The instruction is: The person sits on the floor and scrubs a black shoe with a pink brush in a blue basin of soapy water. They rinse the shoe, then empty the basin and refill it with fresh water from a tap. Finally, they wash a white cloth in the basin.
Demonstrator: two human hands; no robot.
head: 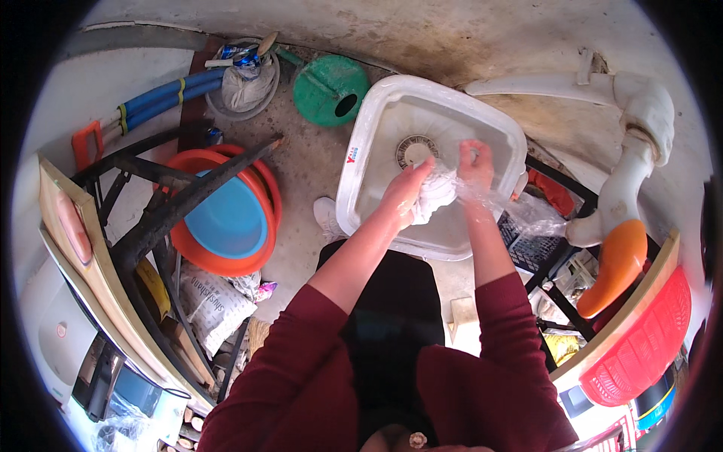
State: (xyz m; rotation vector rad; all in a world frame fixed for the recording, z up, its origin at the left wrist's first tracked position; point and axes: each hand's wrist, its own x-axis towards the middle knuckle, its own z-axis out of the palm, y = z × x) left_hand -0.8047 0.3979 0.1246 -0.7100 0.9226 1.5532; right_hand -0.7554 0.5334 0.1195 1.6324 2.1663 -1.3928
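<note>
My left hand (pixel 404 192) is closed around a wet, bunched white cloth (pixel 435 195) above a white plastic basin (pixel 367 141). Close by on the right, my right hand (pixel 476 166) is raised with its fingers curled and apart, and nothing shows in them. A stream of water (pixel 525 212) runs from the spout of a white pipe (pixel 613 198) at the right, past my right wrist to the cloth. The basin has a round drain-like disc (pixel 417 151) in its bottom. Water wets both hands and forearms.
A green watering can (pixel 330 90) stands left of the basin. Orange and blue basins (pixel 226 214) are stacked beside a black metal frame (pixel 192 198). An orange handle-like piece (pixel 615 271) hangs below the pipe, near a red plastic basket (pixel 644 339). A white shoe (pixel 327 217) touches the floor beside the basin.
</note>
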